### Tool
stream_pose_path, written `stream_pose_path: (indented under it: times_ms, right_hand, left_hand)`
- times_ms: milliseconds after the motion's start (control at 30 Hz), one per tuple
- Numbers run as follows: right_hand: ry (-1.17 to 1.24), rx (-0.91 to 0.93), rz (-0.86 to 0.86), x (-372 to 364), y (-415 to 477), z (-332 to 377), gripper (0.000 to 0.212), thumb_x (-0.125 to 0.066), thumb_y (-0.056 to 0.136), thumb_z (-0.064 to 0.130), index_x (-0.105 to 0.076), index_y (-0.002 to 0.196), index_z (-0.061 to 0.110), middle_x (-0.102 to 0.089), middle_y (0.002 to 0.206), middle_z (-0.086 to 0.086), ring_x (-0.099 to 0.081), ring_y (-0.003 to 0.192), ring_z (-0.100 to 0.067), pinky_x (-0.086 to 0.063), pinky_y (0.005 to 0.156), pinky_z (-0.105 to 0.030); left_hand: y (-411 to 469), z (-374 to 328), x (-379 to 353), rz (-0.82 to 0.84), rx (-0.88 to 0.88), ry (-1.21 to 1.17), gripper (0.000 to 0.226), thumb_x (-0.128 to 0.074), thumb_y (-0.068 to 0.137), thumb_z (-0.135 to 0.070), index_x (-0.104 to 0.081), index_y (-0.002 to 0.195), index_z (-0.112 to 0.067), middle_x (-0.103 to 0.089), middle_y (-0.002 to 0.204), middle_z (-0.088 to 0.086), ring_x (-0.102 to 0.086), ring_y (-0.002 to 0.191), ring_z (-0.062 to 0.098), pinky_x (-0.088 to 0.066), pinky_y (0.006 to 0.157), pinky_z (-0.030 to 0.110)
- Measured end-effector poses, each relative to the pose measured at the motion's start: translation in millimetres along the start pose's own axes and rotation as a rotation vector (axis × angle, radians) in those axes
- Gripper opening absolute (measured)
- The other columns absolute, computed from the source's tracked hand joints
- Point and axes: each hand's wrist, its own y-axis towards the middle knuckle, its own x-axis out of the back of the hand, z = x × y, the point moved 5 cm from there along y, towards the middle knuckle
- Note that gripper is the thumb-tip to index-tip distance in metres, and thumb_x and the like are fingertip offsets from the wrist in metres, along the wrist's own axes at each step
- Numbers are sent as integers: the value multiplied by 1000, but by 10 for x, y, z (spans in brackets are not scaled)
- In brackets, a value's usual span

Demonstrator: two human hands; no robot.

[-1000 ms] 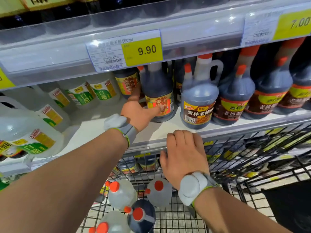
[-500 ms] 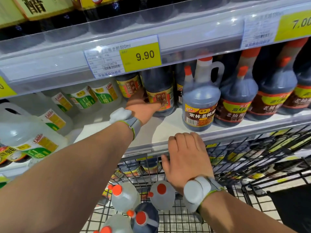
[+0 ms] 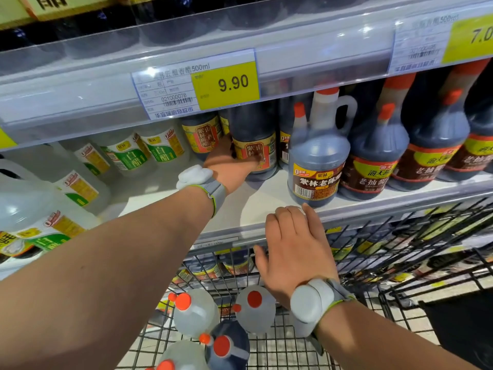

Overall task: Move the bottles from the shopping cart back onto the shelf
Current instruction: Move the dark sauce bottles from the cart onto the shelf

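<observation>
The left forearm (image 3: pixel 106 257) and the right forearm (image 3: pixel 386 345) were bare, as were the left hand (image 3: pixel 226 168) and the right hand (image 3: pixel 293 247). Each wrist wore the same kind of device. The left wristband (image 3: pixel 217 192) was a grey fabric strap edged with a thin lime-green line. A rounded, pale grey-white left pod (image 3: pixel 194 175) sat on its left side. The right wristband (image 3: pixel 340 292) matched it, grey with the same lime-green edge. It bore a smooth, oval right pod (image 3: pixel 309 305) of matt light grey, crossed by a curved seam.
</observation>
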Motion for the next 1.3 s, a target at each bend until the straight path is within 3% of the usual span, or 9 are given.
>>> stream_pose_path:
  times_ms: [133,333,433,567,700,867,1000,1100,1300]
  right_hand:
    - [3,0,12,3,-4,4,60,-45,88,49,-55,126,3,-56,123,-17,-47,121,-38,-22,117,-55]
    - [-24,3,43,56,-23,5,63,-37,92,52,-50,131,5,-52,127,-14,-44,124,-35,-19,118,-54]
    - [-48,2,44,73,-17,6,66,-33,92,55,-49,133,6,-52,129,-13,-43,125,-35,-18,119,-53]
    - [-51,9,28,46,-25,-4,69,-39,89,56,-51,133,5,-54,130,-14,-46,125,-35,-20,118,-51]
    - [8,77,-1,110,-50,-34,73,-38,84,52,-51,138,5,-55,139,-15,-46,133,-35,-21,119,-55]
    - [-25,189,85,35,-433,1,83,-28,90,58,-23,156,9,-18,165,-12,-9,153,-31,-7,123,-52]
    - [169,248,106,-59,-780,73,83,-32,90,56,-24,155,5,-21,163,-16,-13,152,-32,-16,123,-51]
    - [269,324,228,-257,-1045,130,88,-38,88,63,-23,156,9,-24,162,-15,-18,151,-33,-21,121,-51]
    - [370,323,619,-728,-1569,194,114,-50,71,84,-11,159,22,-1,168,-5,7,154,-22,-11,125,-46]
  left_hand:
    - [-30,30,-5,0,5,-53,52,-77,82,-31,-57,130,-29,-69,118,-8,-60,102,18,-44,87,27]
    - [-215,79,50,-19,-26,-64,73,-75,82,-44,-44,147,-29,-63,136,-2,-58,125,28,-46,98,31]
    - [-446,18,103,-16,-99,-85,79,-72,80,-48,-44,148,-19,-58,133,-7,-53,130,20,-36,93,18]
    - [-886,41,195,49,-258,-5,80,-72,87,-40,-34,155,-21,-42,138,-19,-44,132,5,-31,100,15]
    - [-1287,242,260,184,-356,233,96,-60,83,-56,-16,162,-25,-17,169,-2,-15,156,16,-19,125,32]
    - [-1831,631,203,305,-477,367,94,-51,83,-60,-14,162,-24,-7,171,1,-2,158,28,-11,127,52]
    - [-2193,824,158,337,-547,480,91,-51,86,-59,-22,161,-16,-15,170,9,-5,158,31,-9,126,56]
    - [-2422,931,57,434,-574,504,92,-52,85,-59,-21,161,-16,-14,170,8,-6,158,29,-4,128,51]
    - [-2735,1121,-201,585,-557,555,96,-50,87,-68,-14,163,-23,-8,171,3,-6,158,31,-2,127,54]
